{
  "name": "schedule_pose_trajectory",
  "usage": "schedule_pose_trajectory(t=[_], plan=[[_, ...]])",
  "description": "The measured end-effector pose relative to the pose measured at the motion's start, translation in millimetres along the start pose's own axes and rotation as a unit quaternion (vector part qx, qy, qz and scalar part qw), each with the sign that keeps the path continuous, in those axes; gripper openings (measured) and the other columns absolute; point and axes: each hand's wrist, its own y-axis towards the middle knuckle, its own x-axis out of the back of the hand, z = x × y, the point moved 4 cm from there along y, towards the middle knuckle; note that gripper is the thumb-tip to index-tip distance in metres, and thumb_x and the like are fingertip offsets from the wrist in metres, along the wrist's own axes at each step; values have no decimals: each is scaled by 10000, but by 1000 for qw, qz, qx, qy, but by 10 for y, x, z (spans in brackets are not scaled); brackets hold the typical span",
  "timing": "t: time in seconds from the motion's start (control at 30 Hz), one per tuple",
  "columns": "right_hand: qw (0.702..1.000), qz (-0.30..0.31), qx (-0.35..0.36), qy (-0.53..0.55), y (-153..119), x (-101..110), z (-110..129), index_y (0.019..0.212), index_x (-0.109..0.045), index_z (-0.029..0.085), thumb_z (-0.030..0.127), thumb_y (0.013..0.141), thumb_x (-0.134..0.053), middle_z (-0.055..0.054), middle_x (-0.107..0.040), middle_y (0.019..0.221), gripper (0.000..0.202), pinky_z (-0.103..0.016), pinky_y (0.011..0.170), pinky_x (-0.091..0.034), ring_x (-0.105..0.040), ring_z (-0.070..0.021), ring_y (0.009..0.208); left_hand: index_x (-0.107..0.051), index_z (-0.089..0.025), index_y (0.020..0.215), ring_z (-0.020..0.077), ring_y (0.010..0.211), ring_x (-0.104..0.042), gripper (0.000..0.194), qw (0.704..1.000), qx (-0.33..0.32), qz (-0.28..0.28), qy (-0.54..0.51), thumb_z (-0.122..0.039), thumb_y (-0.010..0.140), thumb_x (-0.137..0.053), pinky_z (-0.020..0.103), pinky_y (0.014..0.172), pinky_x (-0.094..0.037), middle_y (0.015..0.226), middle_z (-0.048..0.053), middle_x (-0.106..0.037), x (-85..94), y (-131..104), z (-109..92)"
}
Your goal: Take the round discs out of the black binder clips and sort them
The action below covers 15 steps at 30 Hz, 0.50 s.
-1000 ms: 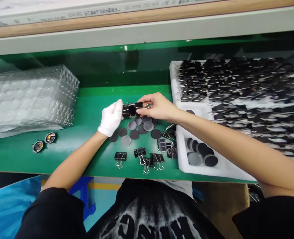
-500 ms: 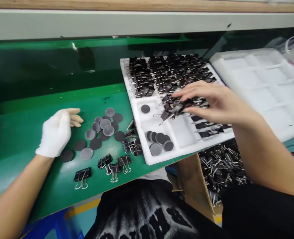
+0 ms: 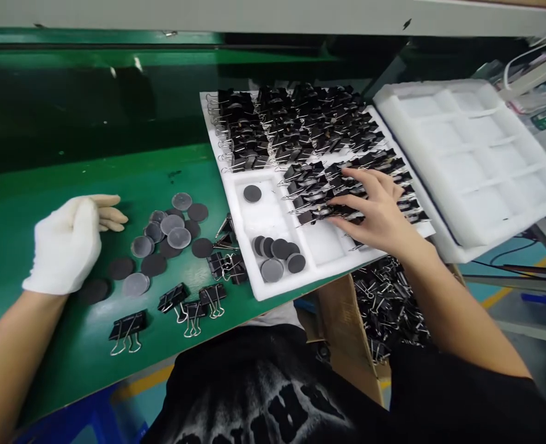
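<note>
My right hand [image 3: 377, 213] is over the white foam tray [image 3: 249, 280], thumb and a finger closed on a black binder clip [image 3: 313, 214] at the near end of a row. Several more binder clips with wire handles pack the tray's other compartments. My left hand [image 3: 72, 243], in a white glove with bare-looking fingertips, rests on the green table, fingers stretched out and holding nothing. Beside it lie several round dark discs [image 3: 153, 265], some with a clear, shiny face. Other discs [image 3: 280, 249] sit in the tray's left compartments. Loose binder clips [image 3: 127, 328] lie near the table's front edge.
A second white foam tray [image 3: 480, 243] with compartments stands at the right. Below the table edge, a cardboard box [image 3: 344, 327] holds many binder clips. A grey ledge [image 3: 277, 17] runs along the back above the green table [image 3: 5, 246].
My right hand has lowered the binder clip into line with the row in the tray. The whole view has shifted, while my left hand keeps its pose beside the discs.
</note>
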Motion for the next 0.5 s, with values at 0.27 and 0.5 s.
schedule_pose_trajectory(t=[0.27,0.5], plan=[[976,79,189,70,151,48,987,1295,-650,212,306,1077,-555,-132,-746,1261,255,-472,858,-440,-686,-340,1124,-758,-187,1074,163,694,-683,522,999,18,3,-33,-630,1034,-484,328,714,-578,836,53,-768,-12,43,-15],[962,19,225,155,215,-197,1017,1530,-510,516,377,1010,-601,-38,-822,999,546,-516,706,-521,-776,-332,862,-742,-202,1197,246,992,-728,406,959,-77,-29,271,-459,1051,-463,418,966,-520,1040,94,-797,413,-431,76]])
